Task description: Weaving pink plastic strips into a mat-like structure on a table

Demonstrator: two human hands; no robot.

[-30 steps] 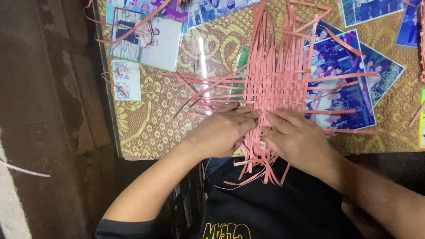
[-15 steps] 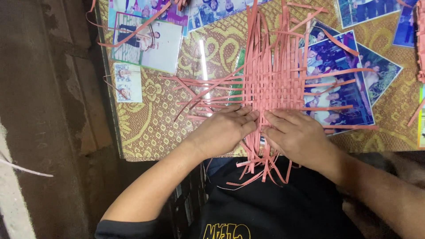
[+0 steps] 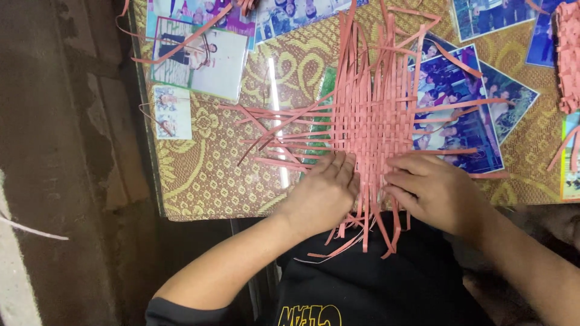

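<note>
Both hands lie flat at the near edge of the mat (image 3: 368,121): I see my left hand (image 3: 320,196) and right hand (image 3: 432,190) palms down, slightly apart, fingers spread on the pink strips (image 3: 284,145), gripping nothing. To keep the weave tight, I judge it best to press evenly on each side of the working row while sliding crossing strips snug. The mat rests on the gold cloth (image 3: 205,175), photos (image 3: 193,51) beyond.
</note>
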